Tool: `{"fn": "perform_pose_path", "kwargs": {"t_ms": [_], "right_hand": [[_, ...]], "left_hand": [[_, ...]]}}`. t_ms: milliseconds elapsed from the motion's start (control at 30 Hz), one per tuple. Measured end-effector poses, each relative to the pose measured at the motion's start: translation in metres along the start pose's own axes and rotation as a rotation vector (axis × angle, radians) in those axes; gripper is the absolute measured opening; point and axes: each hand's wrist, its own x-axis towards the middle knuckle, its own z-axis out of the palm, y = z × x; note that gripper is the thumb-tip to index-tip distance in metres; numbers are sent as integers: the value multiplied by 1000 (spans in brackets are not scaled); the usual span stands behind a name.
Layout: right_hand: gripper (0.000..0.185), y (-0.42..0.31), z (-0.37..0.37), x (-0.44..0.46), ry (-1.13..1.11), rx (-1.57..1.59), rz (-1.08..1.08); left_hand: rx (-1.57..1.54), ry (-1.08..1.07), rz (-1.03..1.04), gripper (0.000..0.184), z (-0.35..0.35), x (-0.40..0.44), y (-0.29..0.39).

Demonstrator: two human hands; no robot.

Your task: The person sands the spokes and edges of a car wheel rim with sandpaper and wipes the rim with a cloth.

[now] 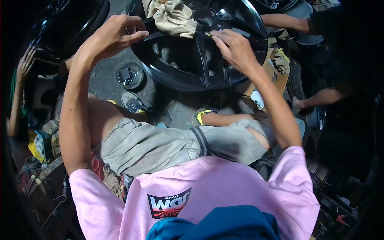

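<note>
A black wheel rim (202, 60) with several spokes lies in front of my knees. On its upper left part rests a crumpled beige cloth (174, 18). My left hand (124, 32) is at the rim's left edge, left of the cloth, with fingers curled and thumb stretched toward them; what lies between them, if anything, is hidden. Over the spokes near the hub, my right hand (234, 48) pinches something small and yellowish (208, 34) at its fingertips, too small to name.
A round dish (129, 75) with small dark parts sits on the floor left of the rim. At right stand a cardboard box (280, 74) with cloths and a tire (296, 80). Other people's arms (286, 22) reach in at right, and another person's hand (26, 61) shows at left.
</note>
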Motion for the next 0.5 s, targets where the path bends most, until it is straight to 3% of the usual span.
{"fn": "perform_pose_path", "kwargs": {"t_ms": [67,133,200,300,433,500], "right_hand": [[26,-27,30,-10,159,79,13],[25,-68,52,-33,296,106,197],[22,-99,34,-59,208,199,372],[26,-114,1,-107,72,319,286],[25,-115,-42,-110,168,177,352],[26,-103,-32,-116,188,93,297]], "left_hand": [[-3,2,33,40,1,0,3],[-37,18,69,40,6,2,-3],[15,-3,31,39,4,2,-4],[8,-60,2,40,0,2,2],[-16,-24,173,41,1,12,5],[-30,-22,148,41,5,12,12]]}}
